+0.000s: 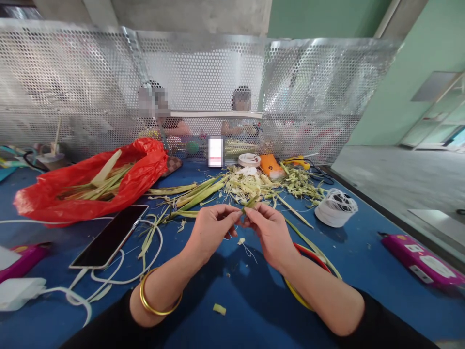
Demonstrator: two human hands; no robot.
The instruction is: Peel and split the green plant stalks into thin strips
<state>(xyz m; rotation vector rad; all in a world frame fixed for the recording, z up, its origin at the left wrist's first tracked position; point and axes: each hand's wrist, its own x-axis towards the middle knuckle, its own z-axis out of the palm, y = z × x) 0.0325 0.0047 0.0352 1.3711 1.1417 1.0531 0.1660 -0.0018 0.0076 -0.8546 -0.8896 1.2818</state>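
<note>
Has one loose scrap [219, 309] nearest, on the blue table [254, 320]. Holds, just beyond, a green strip [252, 201] pinched between the narrowed fingertips of left hand [210, 230] and right hand [271, 232]; seems unfinished. Shows, past the fingers, a heap [243, 186] of pale shreds with greener bits [300, 184] to its right, probably worked already. Seems to leave undone the long leaves [207, 192] left of the heap and more in the red bag [152, 150]; perhaps midway overall. Bears what looks like a white “B” on the purple case [421, 261] at near right, and, farther off on the orange pouch [270, 165], unreadable dark marks.
</note>
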